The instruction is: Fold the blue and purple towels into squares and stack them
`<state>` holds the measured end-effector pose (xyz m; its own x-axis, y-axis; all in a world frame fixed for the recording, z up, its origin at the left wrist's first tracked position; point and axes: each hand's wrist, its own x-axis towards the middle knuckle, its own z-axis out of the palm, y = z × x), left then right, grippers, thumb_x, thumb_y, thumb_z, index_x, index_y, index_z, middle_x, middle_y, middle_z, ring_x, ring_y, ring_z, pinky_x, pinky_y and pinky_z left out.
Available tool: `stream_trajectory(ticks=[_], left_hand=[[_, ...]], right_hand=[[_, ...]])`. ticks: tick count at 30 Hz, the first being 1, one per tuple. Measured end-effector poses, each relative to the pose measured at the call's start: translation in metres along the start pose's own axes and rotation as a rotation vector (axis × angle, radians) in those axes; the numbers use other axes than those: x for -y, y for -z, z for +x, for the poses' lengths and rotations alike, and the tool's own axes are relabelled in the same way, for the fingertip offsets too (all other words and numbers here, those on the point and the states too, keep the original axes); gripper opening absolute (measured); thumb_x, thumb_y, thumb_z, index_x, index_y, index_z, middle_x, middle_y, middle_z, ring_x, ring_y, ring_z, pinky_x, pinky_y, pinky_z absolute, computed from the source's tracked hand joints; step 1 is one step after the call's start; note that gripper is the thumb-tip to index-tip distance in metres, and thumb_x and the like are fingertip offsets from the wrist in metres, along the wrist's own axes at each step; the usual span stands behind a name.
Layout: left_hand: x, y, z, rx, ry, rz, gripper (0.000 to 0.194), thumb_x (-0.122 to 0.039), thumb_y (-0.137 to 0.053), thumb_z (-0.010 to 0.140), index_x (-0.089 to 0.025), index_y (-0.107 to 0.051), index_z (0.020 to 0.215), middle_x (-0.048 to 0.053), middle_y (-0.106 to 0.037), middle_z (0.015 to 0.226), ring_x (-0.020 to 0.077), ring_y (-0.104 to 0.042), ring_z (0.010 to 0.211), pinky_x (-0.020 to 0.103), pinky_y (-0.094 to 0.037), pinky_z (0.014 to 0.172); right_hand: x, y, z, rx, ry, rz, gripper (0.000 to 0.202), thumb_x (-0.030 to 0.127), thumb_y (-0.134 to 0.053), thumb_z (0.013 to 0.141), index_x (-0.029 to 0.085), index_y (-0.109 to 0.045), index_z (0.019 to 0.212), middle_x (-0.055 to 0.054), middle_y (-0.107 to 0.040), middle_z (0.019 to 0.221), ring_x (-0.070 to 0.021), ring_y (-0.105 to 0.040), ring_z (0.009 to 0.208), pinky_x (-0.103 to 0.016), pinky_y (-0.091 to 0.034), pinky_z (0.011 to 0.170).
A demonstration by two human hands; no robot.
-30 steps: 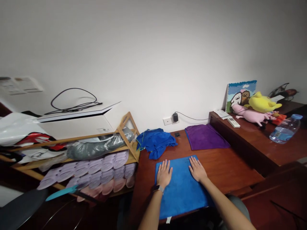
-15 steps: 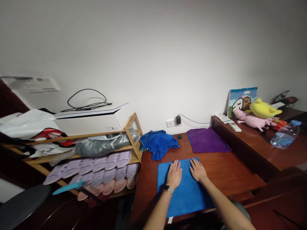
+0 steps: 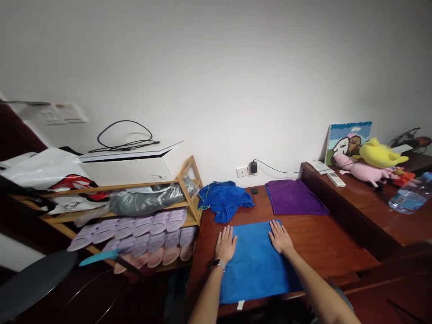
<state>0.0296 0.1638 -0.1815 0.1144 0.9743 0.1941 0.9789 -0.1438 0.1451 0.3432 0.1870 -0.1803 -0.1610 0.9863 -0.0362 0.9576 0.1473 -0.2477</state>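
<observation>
Plainly, both bare hands are lying palm down at the blue cloth, which is spreading flat and roughly square on the near part of the brown worktop (image 3: 327,243). The left hand (image 3: 226,244) is covering part of the left edge of the blue cloth (image 3: 254,265), its fingers stretching away from the person, a little apart, with the thumb standing out to the side; they are gripping nothing. The right hand (image 3: 281,237) is resting over the far right corner, its fingers also extending forward, slightly spread and holding nothing. How hard either hand is pressing, one cannot tell. A dark-faced watch (image 3: 218,264) is circling the left wrist, and a white tag (image 3: 240,305) is poking out from the cloth's near edge.

Beyond the left hand, a crumpled blue cloth (image 3: 225,201) is lying in a loose heap, while a purple cloth (image 3: 296,198) is lying flat farther to the right, beyond the right hand. Between these two, a black adapter (image 3: 254,167) is sitting in a wall socket, its cord running rightward. On the raised surface at the right, a remote control (image 3: 336,179), plush toys (image 3: 380,154) and a clear bottle (image 3: 407,201) are lying or standing. At the left, a wooden rack (image 3: 187,198) is holding rows of slippers (image 3: 143,226) and a white box (image 3: 128,172).
</observation>
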Motion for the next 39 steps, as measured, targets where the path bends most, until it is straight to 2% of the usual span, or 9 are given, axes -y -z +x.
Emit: stream_trajectory(ticks=[3,5,9,14,18,25,28,31,39], left_hand=[[0.015,0.017,-0.005,-0.015,-0.035,0.005,0.058,-0.038,-0.028,0.109,-0.018,-0.042,0.161,0.011,-0.045,0.165,0.0261,-0.039,0.155,0.051,-0.033,0.127],[-0.002,0.024,-0.013,-0.066,-0.046,-0.003,0.058,-0.036,-0.025,0.11,-0.016,-0.04,0.162,0.012,-0.042,0.167,0.0246,-0.034,0.157,0.05,-0.031,0.128],[-0.083,0.017,-0.048,-0.164,-0.168,-0.075,0.055,-0.033,-0.023,0.111,-0.019,-0.041,0.161,0.008,-0.038,0.17,0.0224,-0.031,0.159,0.049,-0.031,0.129],[-0.162,-0.005,-0.093,-0.039,-0.323,-0.165,0.056,-0.045,-0.031,0.11,-0.025,-0.041,0.162,0.007,-0.042,0.168,0.025,-0.037,0.156,0.051,-0.034,0.128],[-0.145,-0.005,-0.103,0.023,-0.3,-0.146,0.059,-0.049,-0.031,0.11,-0.027,-0.035,0.164,0.005,-0.038,0.17,0.0242,-0.035,0.157,0.05,-0.033,0.129],[-0.033,0.001,-0.13,-0.029,0.085,0.042,0.06,-0.046,-0.029,0.109,-0.02,-0.041,0.162,0.01,-0.039,0.168,0.0282,-0.036,0.156,0.053,-0.033,0.127],[-0.013,0.005,-0.137,-0.067,0.161,0.093,0.06,-0.042,-0.029,0.108,-0.018,-0.042,0.162,0.01,-0.042,0.166,0.0276,-0.038,0.155,0.051,-0.033,0.127],[-0.03,0.012,-0.129,-0.099,0.112,0.074,0.06,-0.04,-0.028,0.108,-0.015,-0.042,0.161,0.012,-0.041,0.167,0.0272,-0.037,0.156,0.05,-0.033,0.128],[-0.153,0.0,-0.086,0.033,-0.231,-0.124,0.06,-0.045,-0.023,0.111,-0.022,-0.038,0.163,0.006,-0.037,0.17,0.0226,-0.033,0.158,0.047,-0.031,0.13]], right_hand=[[0.006,0.01,0.005,0.04,-0.026,0.022,0.068,0.046,-0.022,0.107,0.013,-0.026,0.167,-0.009,-0.023,0.174,-0.0221,-0.019,0.162,-0.044,-0.013,0.131],[0.01,0.012,0.001,0.031,-0.032,0.036,0.069,0.045,-0.022,0.107,0.01,-0.025,0.167,-0.01,-0.024,0.173,-0.0227,-0.02,0.161,-0.044,-0.016,0.131],[0.006,-0.009,-0.038,-0.182,0.052,0.066,0.068,0.044,-0.016,0.109,0.009,-0.027,0.166,-0.011,-0.026,0.173,-0.0225,-0.022,0.161,-0.043,-0.018,0.131],[-0.017,-0.051,-0.1,-0.221,0.16,0.041,0.068,0.052,-0.02,0.109,0.015,-0.038,0.163,-0.01,-0.036,0.169,-0.025,-0.029,0.159,-0.046,-0.028,0.129],[-0.024,-0.058,-0.113,-0.224,0.165,0.009,0.068,0.053,-0.023,0.109,0.015,-0.038,0.163,-0.01,-0.035,0.169,-0.0254,-0.031,0.158,-0.046,-0.028,0.129],[-0.006,-0.049,-0.108,-0.2,0.111,0.024,0.065,0.049,-0.024,0.109,0.017,-0.036,0.164,-0.008,-0.034,0.169,-0.0253,-0.029,0.158,-0.047,-0.025,0.131],[0.007,-0.041,-0.105,-0.142,0.105,0.027,0.067,0.048,-0.024,0.108,0.014,-0.035,0.164,-0.009,-0.031,0.17,-0.0253,-0.027,0.159,-0.047,-0.023,0.131],[0.022,-0.032,-0.102,-0.086,0.059,0.025,0.068,0.046,-0.023,0.107,0.009,-0.035,0.163,-0.011,-0.03,0.17,-0.0268,-0.027,0.159,-0.047,-0.024,0.131],[0.026,-0.028,-0.101,-0.096,0.116,0.0,0.065,0.041,-0.023,0.107,0.013,-0.036,0.164,-0.007,-0.027,0.171,-0.0254,-0.021,0.161,-0.047,-0.019,0.131]])
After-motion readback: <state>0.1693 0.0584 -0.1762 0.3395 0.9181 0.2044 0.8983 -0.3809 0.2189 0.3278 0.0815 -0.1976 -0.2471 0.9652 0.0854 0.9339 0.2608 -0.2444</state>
